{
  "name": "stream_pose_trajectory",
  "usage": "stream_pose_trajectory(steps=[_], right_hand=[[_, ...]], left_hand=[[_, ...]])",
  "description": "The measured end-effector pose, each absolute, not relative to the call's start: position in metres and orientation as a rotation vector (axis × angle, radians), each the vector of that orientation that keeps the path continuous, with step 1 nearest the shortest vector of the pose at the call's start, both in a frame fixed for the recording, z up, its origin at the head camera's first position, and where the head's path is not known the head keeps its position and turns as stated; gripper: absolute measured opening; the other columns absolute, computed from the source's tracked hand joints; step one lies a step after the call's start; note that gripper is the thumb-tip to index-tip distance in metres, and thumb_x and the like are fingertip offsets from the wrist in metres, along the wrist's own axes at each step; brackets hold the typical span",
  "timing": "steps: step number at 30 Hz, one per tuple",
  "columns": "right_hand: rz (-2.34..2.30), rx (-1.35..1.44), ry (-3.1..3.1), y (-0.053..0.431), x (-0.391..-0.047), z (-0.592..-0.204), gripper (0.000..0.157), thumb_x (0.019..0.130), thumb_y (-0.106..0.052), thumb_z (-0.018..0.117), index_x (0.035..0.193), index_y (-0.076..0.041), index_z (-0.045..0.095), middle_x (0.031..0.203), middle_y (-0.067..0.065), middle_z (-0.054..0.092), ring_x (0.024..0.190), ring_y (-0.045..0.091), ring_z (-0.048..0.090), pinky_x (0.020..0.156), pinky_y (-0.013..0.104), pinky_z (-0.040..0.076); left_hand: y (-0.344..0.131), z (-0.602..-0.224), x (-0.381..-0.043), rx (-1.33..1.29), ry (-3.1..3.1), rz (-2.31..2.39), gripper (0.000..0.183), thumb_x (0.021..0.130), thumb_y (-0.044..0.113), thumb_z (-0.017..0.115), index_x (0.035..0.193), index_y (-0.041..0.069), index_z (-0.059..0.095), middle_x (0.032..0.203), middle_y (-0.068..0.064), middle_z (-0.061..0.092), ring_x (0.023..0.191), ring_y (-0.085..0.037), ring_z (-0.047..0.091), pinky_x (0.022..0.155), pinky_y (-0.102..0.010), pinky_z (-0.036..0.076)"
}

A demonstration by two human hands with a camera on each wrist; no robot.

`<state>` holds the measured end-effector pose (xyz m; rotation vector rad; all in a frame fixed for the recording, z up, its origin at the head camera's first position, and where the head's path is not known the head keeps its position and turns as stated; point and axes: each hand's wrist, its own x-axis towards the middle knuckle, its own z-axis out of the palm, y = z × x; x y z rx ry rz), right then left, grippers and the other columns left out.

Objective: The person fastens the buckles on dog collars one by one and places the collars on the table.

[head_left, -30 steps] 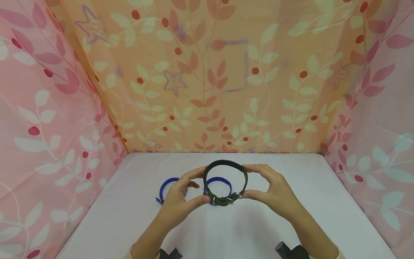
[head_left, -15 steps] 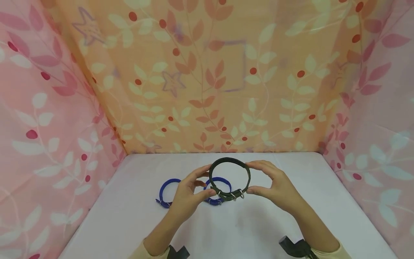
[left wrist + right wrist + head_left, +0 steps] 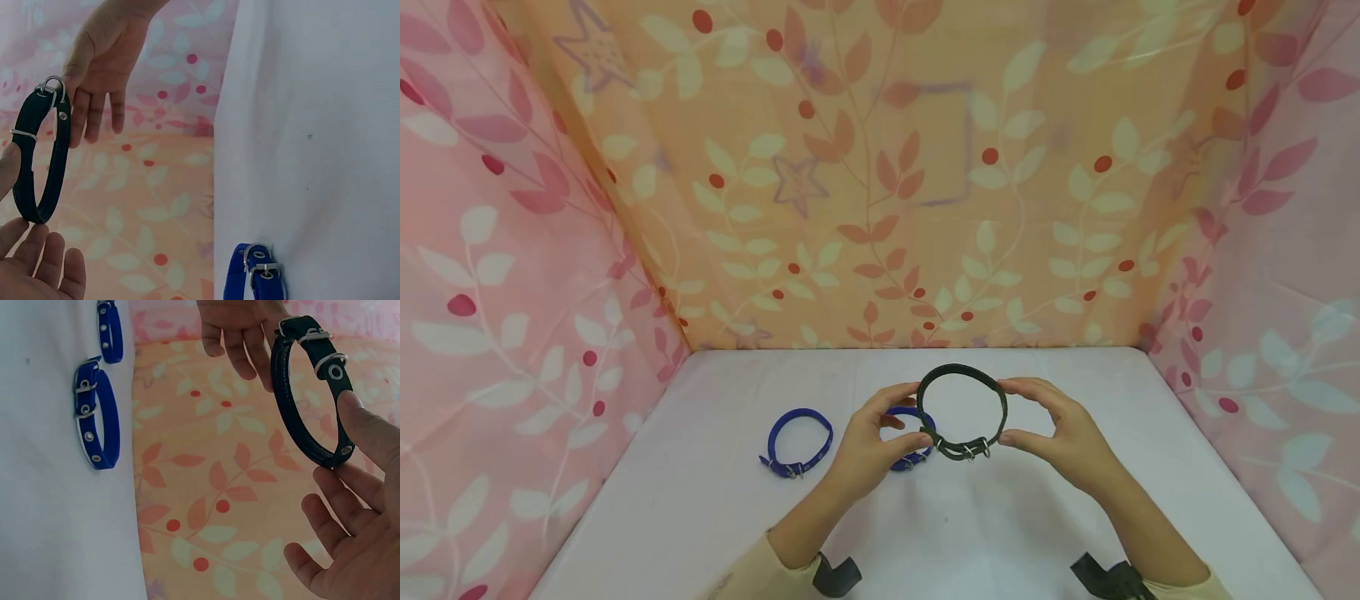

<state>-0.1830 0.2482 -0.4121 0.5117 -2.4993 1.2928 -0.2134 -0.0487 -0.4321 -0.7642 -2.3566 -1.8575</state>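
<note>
A dark green buckled collar [image 3: 957, 369] is held upright in a loop above the white table, its metal buckle and rings at the bottom in the head view. My left hand [image 3: 880, 442] pinches its left side between thumb and fingers. On the opposite side, my right hand [image 3: 1067, 433] pinches it the same way. Metal eyelets show on the collar [image 3: 286, 412] in the right wrist view. Behind my left hand lies a blue collar [image 3: 910, 410], partly hidden. Another blue collar [image 3: 786, 469], also buckled in a loop, lies farther left.
The white table [image 3: 662, 517] ends at a patterned orange curtain [image 3: 880, 275] at the back. Pink patterned curtains [image 3: 535, 358] close off both sides. Black straps with small mounts [image 3: 837, 577] sit at both wrists.
Both hands have shifted to the right, carrying the dark green collar with them. The left blue collar is now fully uncovered, while my left hand covers part of the other blue one.
</note>
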Motion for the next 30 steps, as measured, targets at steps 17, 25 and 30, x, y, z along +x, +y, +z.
stream_pose_trajectory(steps=[17, 25, 30], right_hand=[[1.24, 0.395, -2.579, 0.286, -0.2, -0.449, 0.064, 0.083, -0.031, 0.087, 0.14, -0.02, 0.06, 0.135, 0.002, 0.063, 0.126, 0.021, 0.052, 0.108, 0.048, 0.041], [1.175, 0.412, -2.576, 0.302, -0.21, -0.469, 0.064, 0.083, -0.028, 0.087, 0.14, -0.015, 0.06, 0.133, 0.001, 0.066, 0.122, 0.0, 0.05, 0.101, 0.02, 0.039], [1.166, 0.372, -2.627, 0.31, -0.213, -0.482, 0.064, 0.085, -0.031, 0.085, 0.141, -0.014, 0.059, 0.133, 0.005, 0.066, 0.12, 0.013, 0.053, 0.103, 0.042, 0.043]], left_hand=[[-0.002, -0.464, -0.24, -0.64, -2.495, -1.836, 0.063, 0.08, 0.034, 0.088, 0.138, 0.034, 0.063, 0.133, 0.006, 0.062, 0.114, -0.015, 0.055, 0.095, -0.052, 0.051], [0.016, -0.479, -0.254, -0.634, -2.594, -1.707, 0.063, 0.08, 0.036, 0.088, 0.138, 0.031, 0.064, 0.129, 0.002, 0.063, 0.111, -0.017, 0.053, 0.089, -0.04, 0.051], [0.027, -0.488, -0.26, -0.655, -2.627, -1.676, 0.062, 0.081, 0.033, 0.088, 0.138, 0.026, 0.065, 0.133, 0.0, 0.064, 0.125, -0.02, 0.053, 0.1, -0.047, 0.049]])
